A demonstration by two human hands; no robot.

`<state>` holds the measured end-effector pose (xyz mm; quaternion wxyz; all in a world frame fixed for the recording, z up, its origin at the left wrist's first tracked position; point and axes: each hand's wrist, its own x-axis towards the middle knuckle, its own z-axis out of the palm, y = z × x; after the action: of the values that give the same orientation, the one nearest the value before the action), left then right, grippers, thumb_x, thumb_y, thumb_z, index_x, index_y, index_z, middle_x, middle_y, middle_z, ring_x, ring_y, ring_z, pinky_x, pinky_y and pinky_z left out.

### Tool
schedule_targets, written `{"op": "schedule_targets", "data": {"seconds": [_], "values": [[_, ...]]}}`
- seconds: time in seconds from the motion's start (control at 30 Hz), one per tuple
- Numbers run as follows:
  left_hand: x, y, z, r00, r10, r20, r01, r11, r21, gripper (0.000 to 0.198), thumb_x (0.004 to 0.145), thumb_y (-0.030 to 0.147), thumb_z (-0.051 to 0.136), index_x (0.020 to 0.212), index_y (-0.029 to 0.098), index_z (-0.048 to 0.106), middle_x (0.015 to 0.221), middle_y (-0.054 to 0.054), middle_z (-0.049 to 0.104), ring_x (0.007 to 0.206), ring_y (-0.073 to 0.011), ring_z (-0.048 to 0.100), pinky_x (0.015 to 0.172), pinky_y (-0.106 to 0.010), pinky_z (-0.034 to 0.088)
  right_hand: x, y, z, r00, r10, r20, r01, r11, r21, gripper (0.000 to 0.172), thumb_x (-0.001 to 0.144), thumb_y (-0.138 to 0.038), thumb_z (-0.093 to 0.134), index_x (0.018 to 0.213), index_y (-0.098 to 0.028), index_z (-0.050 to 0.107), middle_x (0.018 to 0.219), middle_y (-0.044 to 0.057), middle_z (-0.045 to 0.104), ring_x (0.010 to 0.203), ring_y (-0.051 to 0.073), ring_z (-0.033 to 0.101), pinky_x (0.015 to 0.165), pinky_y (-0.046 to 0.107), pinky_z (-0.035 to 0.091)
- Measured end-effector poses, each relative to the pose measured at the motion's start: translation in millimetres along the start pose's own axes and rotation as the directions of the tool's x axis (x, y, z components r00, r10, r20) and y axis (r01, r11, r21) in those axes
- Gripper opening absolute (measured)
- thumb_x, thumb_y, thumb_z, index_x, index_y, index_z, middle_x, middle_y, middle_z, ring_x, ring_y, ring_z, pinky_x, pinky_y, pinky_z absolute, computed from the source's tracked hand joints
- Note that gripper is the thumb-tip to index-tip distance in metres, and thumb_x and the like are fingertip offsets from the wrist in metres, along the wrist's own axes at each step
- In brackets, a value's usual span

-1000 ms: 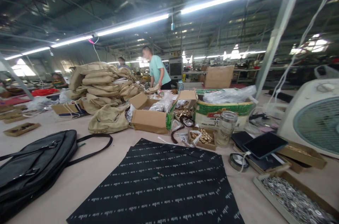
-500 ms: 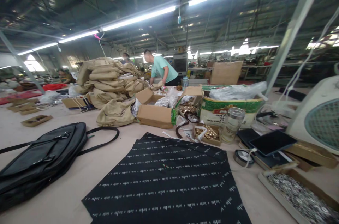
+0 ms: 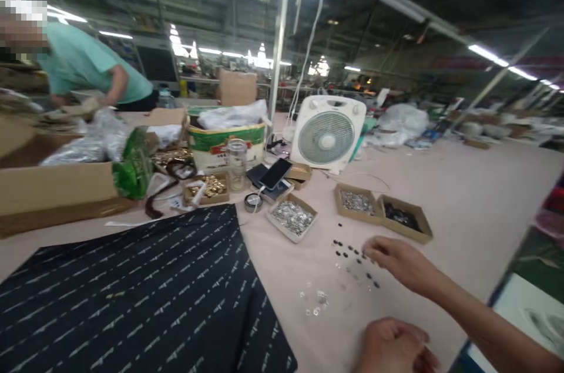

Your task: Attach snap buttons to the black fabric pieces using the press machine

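Note:
My right hand [image 3: 394, 260] reaches in from the right, low over the table. Its fingertips are pinched together at a loose group of small black round pieces [image 3: 345, 255], which look like snap buttons; what lies between the fingers is hidden. Nearer to me is my left hand [image 3: 390, 346], partly cut off by the bottom edge. Its fingers are curled closed and slightly blurred, and I cannot make out anything in them. Left of it lie small silvery washer-like pieces [image 3: 322, 299]. Black fabric with white printed lettering [image 3: 176, 291] covers the table on the left.
An open box of silver pieces [image 3: 292, 218] stands beyond the loose pieces. Two more boxes, one with silver parts [image 3: 356, 202] and one with black parts [image 3: 400, 215], stand behind my right hand. A fan [image 3: 328, 132], phone [image 3: 276, 173] and glass jar [image 3: 237, 164] are farther back. A co-worker [image 3: 92, 64] bends at left.
My view has swung to the right, so the black bag has left the picture. Both my hands have come into view beside the small loose pieces.

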<state>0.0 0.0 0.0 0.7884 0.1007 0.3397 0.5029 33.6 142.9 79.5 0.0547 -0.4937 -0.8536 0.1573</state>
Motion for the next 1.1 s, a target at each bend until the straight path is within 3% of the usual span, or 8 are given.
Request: {"op": "schedule_targets", "data": {"seconds": [0.07,0.17,0.3,0.53,0.83,1.1], "values": [[3.0,-7.5,2.2,0.999,-0.014,0.032,0.012,0.998,0.064,0.04,0.061,0.045,0.073,0.081,0.014,0.057,0.056,0.0,0.056,0.036,-0.0103,0.046,0.042,-0.024,0.034,-0.9,2.7,0.1,0.998,0.005,0.056,-0.009,0.998,0.064,0.024,0.092,-0.033,0.051,0.078,-0.019,0.065,0.072,0.002,0.068,0.069,0.018,0.062,0.062,0.027,0.046],[2.6,-11.2,-3.4,0.997,0.039,0.07,-0.049,0.989,0.142,0.047,0.053,0.053,0.069,0.076,0.014,0.058,0.056,0.0,0.056,0.036,-0.0099,0.046,0.041,-0.024,0.032,21.1,-9.2,14.4,0.996,0.002,0.091,-0.013,0.992,0.125,0.023,0.089,-0.033,0.049,0.082,-0.019,0.065,0.075,0.003,0.069,0.067,0.019,0.062,0.061,0.027,0.044],[0.9,-14.1,-5.9,0.996,0.068,0.066,-0.081,0.974,0.211,0.045,0.056,0.055,0.067,0.074,0.015,0.059,0.059,-0.001,0.057,0.038,-0.009,0.045,0.042,-0.024,0.032,41.8,-18.8,32.6,0.994,0.005,0.113,-0.015,0.996,0.085,0.02,0.087,-0.03,0.052,0.08,-0.019,0.067,0.077,0.004,0.071,0.073,0.021,0.064,0.063,0.027,0.041],[-0.9,-11.0,-0.6,0.999,0.028,0.042,-0.038,0.967,0.252,0.038,0.065,0.051,0.07,0.07,0.016,0.058,0.057,0.0,0.055,0.041,-0.0102,0.047,0.045,-0.024,0.032,50.6,-21.6,45.7,0.987,0.072,0.142,-0.069,0.997,-0.024,0.018,0.089,-0.023,0.054,0.081,-0.018,0.07,0.083,0.005,0.074,0.077,0.019,0.065,0.062,0.025,0.038],[2.4,-13.3,-0.3,0.997,0.039,0.072,-0.057,0.965,0.258,0.049,0.054,0.065,0.064,0.06,0.018,0.055,0.054,0.0,0.051,0.039,-0.0091,0.044,0.044,-0.025,0.031,52.1,-28.8,50.6,0.983,0.17,0.07,-0.157,0.973,-0.167,0.014,0.087,-0.027,0.059,0.083,-0.021,0.071,0.092,0.005,0.075,0.083,0.021,0.066,0.058,0.026,0.032],[1.8,-14.4,0.0,0.997,0.052,0.064,-0.066,0.969,0.236,0.047,0.053,0.061,0.064,0.063,0.017,0.055,0.057,-0.001,0.054,0.039,-0.0089,0.045,0.045,-0.026,0.033,45.7,-34.2,52.3,0.996,0.078,0.033,-0.066,0.959,-0.276,0.021,0.09,-0.025,0.055,0.081,-0.019,0.072,0.09,0.009,0.075,0.084,0.023,0.066,0.062,0.028,0.034]]}}
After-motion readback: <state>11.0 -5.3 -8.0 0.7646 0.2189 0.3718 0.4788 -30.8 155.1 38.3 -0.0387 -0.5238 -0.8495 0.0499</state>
